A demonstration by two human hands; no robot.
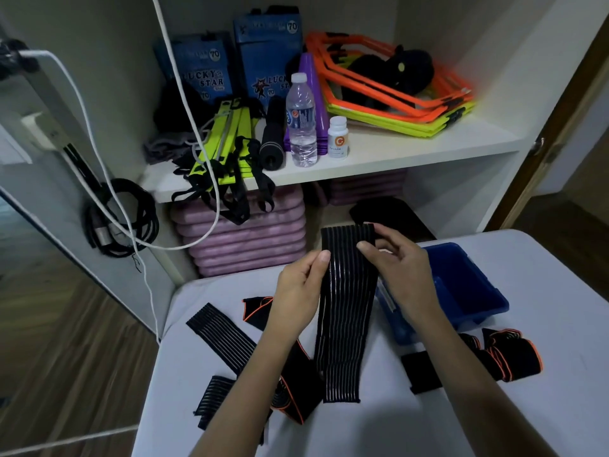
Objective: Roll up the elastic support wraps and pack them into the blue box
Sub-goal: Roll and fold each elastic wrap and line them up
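Observation:
A long black striped elastic wrap (342, 324) hangs stretched out above the white table (560, 291). My left hand (301, 295) pinches its left edge and my right hand (400, 275) grips its top right corner. The blue box (474, 291) stands open on the table just right of my right hand. Another striped wrap (224, 338) lies flat at the left, with a black orange-edged wrap (296, 380) under my left forearm. At the right lies a bunched orange-edged wrap (510, 354).
A white shelf unit (395, 156) stands behind the table, holding a water bottle (301, 120), a pill bottle (338, 137), blue packages, yellow straps and orange frames. Pink mats (244, 239) are stacked below. A white cable (184, 103) hangs at the left.

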